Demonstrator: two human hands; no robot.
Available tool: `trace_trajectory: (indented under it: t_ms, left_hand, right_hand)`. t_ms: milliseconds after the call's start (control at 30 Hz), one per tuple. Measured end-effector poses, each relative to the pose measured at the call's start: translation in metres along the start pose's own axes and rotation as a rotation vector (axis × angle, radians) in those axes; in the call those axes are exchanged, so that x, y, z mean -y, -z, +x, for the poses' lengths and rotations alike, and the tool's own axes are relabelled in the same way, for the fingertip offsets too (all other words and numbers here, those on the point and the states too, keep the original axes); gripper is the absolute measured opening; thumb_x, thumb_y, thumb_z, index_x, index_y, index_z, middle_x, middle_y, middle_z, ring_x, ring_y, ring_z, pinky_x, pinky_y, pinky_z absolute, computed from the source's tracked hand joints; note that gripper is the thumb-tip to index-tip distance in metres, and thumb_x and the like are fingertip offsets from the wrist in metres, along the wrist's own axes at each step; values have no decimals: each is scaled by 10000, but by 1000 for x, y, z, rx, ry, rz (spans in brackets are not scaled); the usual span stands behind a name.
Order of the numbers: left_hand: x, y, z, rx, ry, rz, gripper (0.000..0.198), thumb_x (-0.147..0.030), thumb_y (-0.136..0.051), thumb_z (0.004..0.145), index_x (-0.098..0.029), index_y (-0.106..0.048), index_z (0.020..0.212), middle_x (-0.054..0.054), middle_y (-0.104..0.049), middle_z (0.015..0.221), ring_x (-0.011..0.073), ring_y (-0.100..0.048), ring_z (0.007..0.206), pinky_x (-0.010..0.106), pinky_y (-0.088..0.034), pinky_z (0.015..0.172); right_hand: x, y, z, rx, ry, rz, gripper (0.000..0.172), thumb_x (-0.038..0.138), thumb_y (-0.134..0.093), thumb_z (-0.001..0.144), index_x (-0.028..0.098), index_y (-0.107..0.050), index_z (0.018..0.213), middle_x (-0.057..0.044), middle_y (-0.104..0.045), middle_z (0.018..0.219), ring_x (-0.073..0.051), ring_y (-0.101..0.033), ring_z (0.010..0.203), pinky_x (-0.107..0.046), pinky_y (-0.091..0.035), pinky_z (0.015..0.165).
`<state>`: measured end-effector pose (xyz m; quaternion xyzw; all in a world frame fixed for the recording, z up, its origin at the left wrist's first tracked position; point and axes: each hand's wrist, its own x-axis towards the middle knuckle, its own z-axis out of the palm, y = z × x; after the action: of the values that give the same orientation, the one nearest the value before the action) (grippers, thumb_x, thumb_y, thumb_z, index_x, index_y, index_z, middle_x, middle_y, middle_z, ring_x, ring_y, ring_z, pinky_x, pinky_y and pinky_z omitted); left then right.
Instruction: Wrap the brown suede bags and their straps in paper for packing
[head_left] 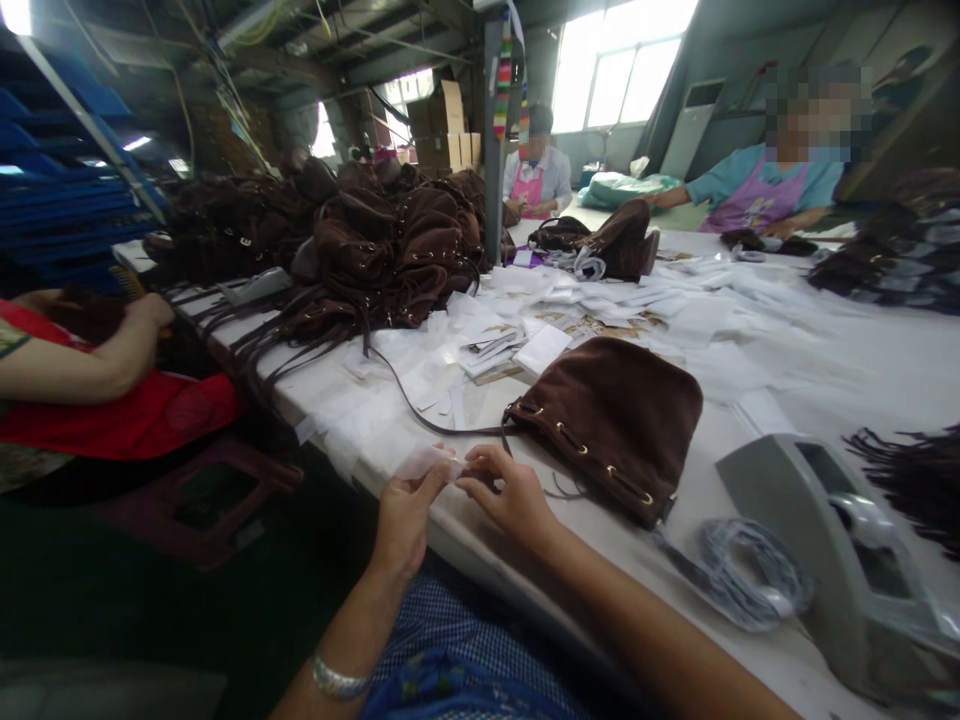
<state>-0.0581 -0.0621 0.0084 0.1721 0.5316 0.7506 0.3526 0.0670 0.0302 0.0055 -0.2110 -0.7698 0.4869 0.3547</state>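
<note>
Translucent film packet (429,461) pinched, left hand (405,515), right hand (511,496)

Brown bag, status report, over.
Hands: left hand and right hand pinch white wrapper at strap end. Beside them brown bag lies flat on table. Off right: cord coil, tape dispenser, not blocking.

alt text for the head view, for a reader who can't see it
A left hand and right hand pinch a small translucent white slip by the strap of a brown suede drawstring bag on a white table. More brown bags are piled behind, and other people work around the table.
</note>
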Motion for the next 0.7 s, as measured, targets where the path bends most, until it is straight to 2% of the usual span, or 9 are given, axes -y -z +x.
trace_trajectory:
  t_ms: [100, 267, 400, 533, 700]
  left_hand:
    - [-3, -2, 0, -33, 29, -50, 402, -311, -866, 662, -125, -749, 999, 87, -766, 983, 177, -711, 872, 265, -557, 823]
    - [-4, -2, 1, -108, 80, -248, 267, -199, -888, 628, -123, -745, 839, 50, -763, 879, 156, -721, 809, 249, -591, 784]
    - [-4, -1, 3, -120, 151, -342, 167, -121, -812, 733, -115, -730, 878, 72, -764, 916, 154, -728, 813, 245, -611, 760]
    - [-4, -4, 4, -129, 221, -402, 110, -84, -722, 823, -127, -716, 924, 83, -766, 957, 158, -733, 849, 256, -620, 765]
    - [-5, -7, 4, -106, 272, -411, 74, -80, -656, 877, -118, -707, 913, 87, -766, 921, 147, -736, 803, 249, -622, 745]
  right_hand:
    - [3, -2, -3, -41, 41, -127, 121, 322, -665, 866, 205, -647, 894, -16, -709, 836, -142, -637, 703, -236, -482, 665]
    - [5, -4, -7, -95, 50, -217, 131, 338, -634, 889, 216, -669, 921, -13, -719, 862, -150, -655, 740, -235, -486, 685]
    - [8, -3, -7, -109, 102, -225, 103, 284, -617, 892, 225, -689, 937, -17, -728, 877, -160, -675, 774, -247, -508, 733]
    - [9, -1, -6, -117, 189, -198, 160, 188, -585, 896, 240, -714, 975, -28, -736, 976, -169, -687, 890, -258, -518, 820]
    - [7, -1, -6, -148, 174, -169, 194, 244, -615, 909, 258, -715, 1075, -28, -750, 1017, -179, -701, 915, -281, -534, 846]
